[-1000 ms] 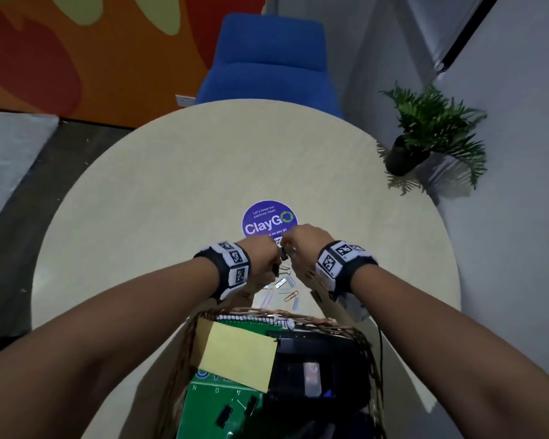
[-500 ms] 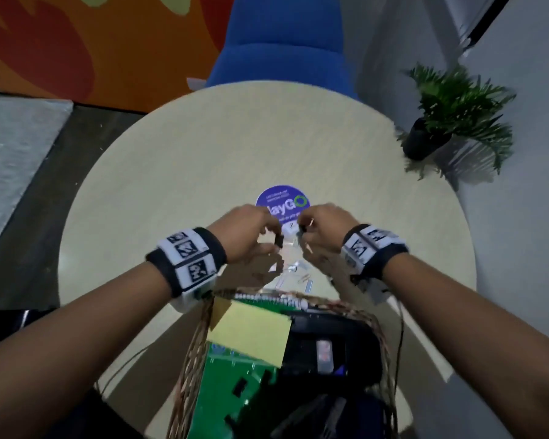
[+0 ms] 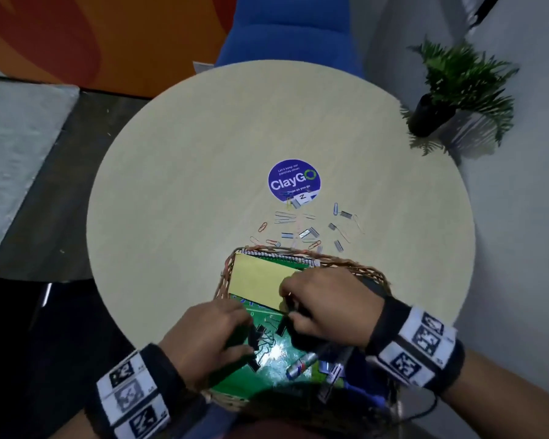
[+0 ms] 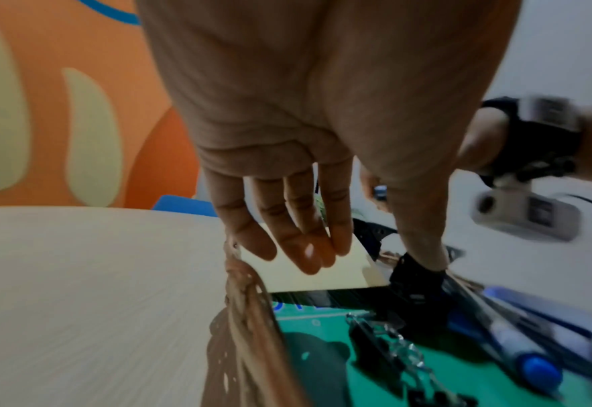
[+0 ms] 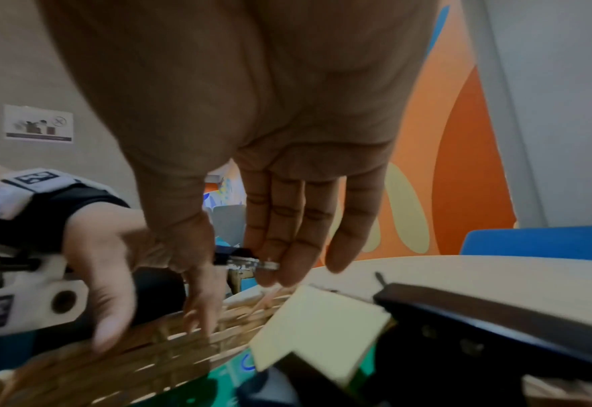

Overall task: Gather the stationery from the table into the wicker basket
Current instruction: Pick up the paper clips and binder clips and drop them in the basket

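Wicker basket (image 3: 373,274) sits at the near edge of the round table (image 3: 178,172), packed: green spiral notebook (image 3: 268,367) flat on the bottom, yellow sticky pad (image 3: 257,285) on top of it at the far-left corner, a black device (image 5: 496,316) on the right side, blue-capped marker (image 3: 300,366) and pens toward the near-right, plus a pile of black binder clips (image 3: 262,339) with silver wire handles on the notebook. Left hand (image 3: 208,339) is over the basket's left half, fingers straight and slack in the left wrist view, thumb tip down on one black clip (image 4: 414,278); a real grip can't be confirmed. Right hand (image 3: 325,304) is over the basket's centre, thumb and fingers pinching a black binder clip (image 5: 238,257) by its body. Loose stationery remaining on the table just beyond the basket's far rim: scattered paper clips (image 3: 286,217) in silver, orange, blue and yellow, plus small silver staple strips (image 3: 308,232), spreading up to the purple ClayGo sticker (image 3: 293,180). Versus half a second ago: both hands were out near the sticker, picking in the clip pile; now both are pulled back over the basket, and the head camera has tilted so the whole scatter is uncovered.
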{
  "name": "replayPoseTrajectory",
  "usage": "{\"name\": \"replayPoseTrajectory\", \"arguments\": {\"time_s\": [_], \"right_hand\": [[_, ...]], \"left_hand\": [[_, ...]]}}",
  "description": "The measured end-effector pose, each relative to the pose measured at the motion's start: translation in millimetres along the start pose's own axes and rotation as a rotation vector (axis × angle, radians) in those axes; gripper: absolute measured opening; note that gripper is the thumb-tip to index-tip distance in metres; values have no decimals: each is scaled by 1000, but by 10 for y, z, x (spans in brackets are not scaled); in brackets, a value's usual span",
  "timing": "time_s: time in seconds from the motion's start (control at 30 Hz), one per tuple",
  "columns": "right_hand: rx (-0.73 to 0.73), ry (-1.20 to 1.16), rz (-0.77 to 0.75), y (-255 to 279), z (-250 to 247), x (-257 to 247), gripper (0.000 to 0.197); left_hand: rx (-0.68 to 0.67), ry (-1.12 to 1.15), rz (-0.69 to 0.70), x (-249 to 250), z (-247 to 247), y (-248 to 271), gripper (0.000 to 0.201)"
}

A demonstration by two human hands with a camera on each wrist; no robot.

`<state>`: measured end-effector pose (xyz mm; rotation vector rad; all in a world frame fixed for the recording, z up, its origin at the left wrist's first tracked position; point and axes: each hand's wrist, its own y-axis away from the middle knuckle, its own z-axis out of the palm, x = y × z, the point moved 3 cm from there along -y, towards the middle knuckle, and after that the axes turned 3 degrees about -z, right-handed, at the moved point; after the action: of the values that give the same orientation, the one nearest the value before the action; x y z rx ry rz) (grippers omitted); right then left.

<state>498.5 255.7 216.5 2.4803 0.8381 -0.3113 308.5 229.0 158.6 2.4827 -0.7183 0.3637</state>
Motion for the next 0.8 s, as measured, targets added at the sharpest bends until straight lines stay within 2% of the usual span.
{"name": "replayPoseTrajectory", "arguments": {"time_s": [0.07,0.13,0.3,0.4,0.53,0.63,0.73,0.8], "right_hand": [[20,23,-41,59,119,-150,24],[62,41,-82,94,213,-255,25],[64,57,-130,106,347,-389,33],[91,-29,-67,153,222,-225,41],[249,-128,164,264,-140,440,34],[327,-112,315,288,-296,1080,18],[156,-46,407,87,-239,1608,10],[11,-53,418,-129,-116,1827,13]], "left_hand": [[30,90,-43,-48,41,91,51],[94,153,-74,-98,39,160,53],[259,179,-94,-204,-139,176,34],[311,100,-74,-183,-411,10,33],[343,-64,51,-71,-794,-468,24],[260,-138,99,7,-973,-1005,17],[137,-217,103,43,-1007,-1626,20],[47,-269,108,80,-961,-1998,21]]}}
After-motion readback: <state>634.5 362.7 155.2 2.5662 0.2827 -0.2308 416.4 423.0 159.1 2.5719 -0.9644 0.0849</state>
